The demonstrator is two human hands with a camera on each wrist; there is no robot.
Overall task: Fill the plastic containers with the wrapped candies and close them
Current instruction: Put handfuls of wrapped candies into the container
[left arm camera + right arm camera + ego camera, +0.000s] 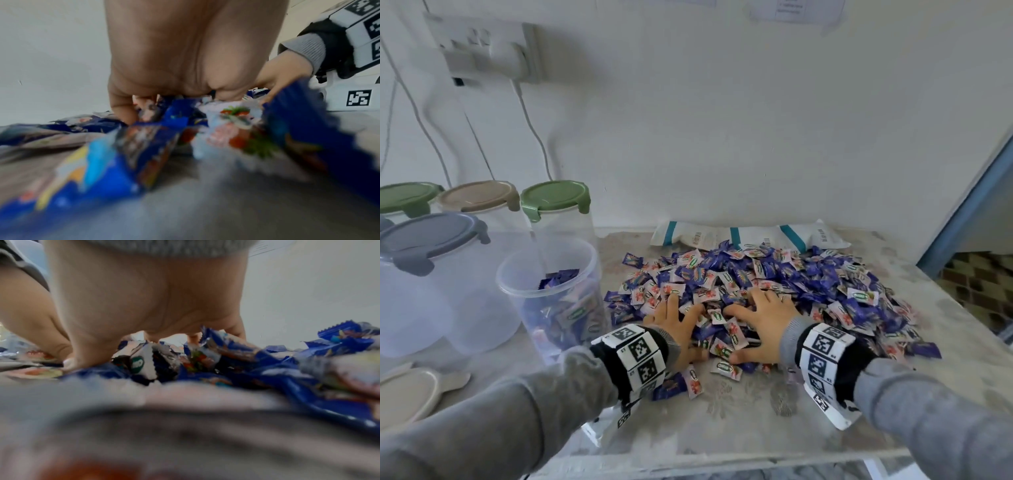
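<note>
A big heap of blue and pink-white wrapped candies (774, 284) covers the middle of the table (750, 421). Both hands lie palm down on its near edge. My left hand (678, 329) has its fingers spread and clawed into the candies (236, 129), and the left wrist view shows its fingers (123, 110) curled down around wrappers. My right hand (760, 325) digs in beside it; its thumb (69, 363) presses on the candies (144, 365). The thumbs point at each other with several candies between them. An open clear container (551, 291), partly filled with candies, stands left of my left hand.
Closed containers with green (554, 197), beige (477, 195) and grey-blue (431, 236) lids stand at the far left. A loose beige lid (410, 390) lies near the front left. White bags with teal stripes (750, 236) lie behind the heap by the wall. Cables hang from a wall socket (489, 51).
</note>
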